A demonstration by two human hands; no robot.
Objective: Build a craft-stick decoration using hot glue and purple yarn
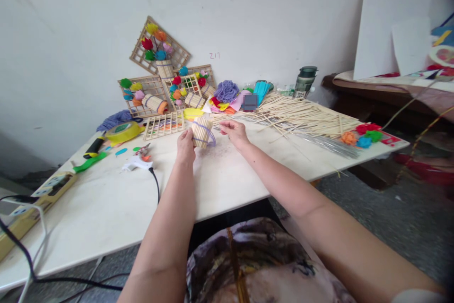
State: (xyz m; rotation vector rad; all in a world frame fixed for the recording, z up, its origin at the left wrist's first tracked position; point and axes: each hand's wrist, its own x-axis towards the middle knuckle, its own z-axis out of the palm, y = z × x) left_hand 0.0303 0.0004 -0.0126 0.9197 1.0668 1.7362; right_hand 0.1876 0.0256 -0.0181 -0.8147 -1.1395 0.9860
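My left hand is wrapped round the side of a small cylinder of bamboo sticks, held tilted above the table. Purple yarn circles the cylinder, and a loop of it hangs off the right side. Just to the right, my right hand is closed in a pinch, a short gap away from the cylinder. What lies between its fingertips is too small to make out. Behind the hands stand finished-looking stick pots with colourful flowers on lattice panels.
Loose bamboo sticks and thin wires spread over the right. A purple yarn ball sits at the back. Leftward lie yellow tape, a white glue gun, pliers, a black-handled cutter and a power strip.
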